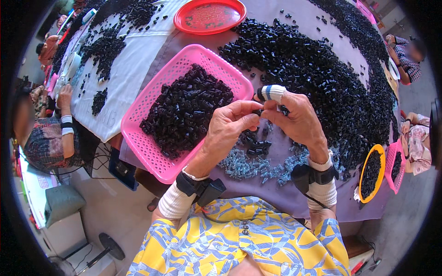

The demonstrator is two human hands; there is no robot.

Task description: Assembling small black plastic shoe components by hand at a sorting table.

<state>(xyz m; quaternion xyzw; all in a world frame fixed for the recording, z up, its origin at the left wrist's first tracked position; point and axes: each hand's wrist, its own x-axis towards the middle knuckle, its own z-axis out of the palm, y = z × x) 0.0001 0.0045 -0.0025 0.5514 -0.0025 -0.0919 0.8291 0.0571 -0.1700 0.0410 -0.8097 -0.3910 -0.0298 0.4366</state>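
Note:
My left hand (232, 122) is closed in a pinch, thumb and forefinger tip to tip with my right hand's fingers. What it pinches is too small to make out. My right hand (297, 117) is closed too, with a white, blue-striped finger cover on one finger. A small black plastic piece (282, 110) shows between its fingers. Below the hands lie a few loose black pieces (258, 147) and a band of small pale-blue, metallic coil springs (244, 165). At the left, beside my left wrist, stands a pink basket (138, 131) holding many black pieces.
A large heap of black pieces (304, 60) spreads across the cloth-covered table. A red tray (209, 31) lies at the far side. A yellow-rimmed tray (363, 193) and another pink basket (399, 184) stand at the right edge. Other people sit around the table, one person's hand (64, 96) at the left.

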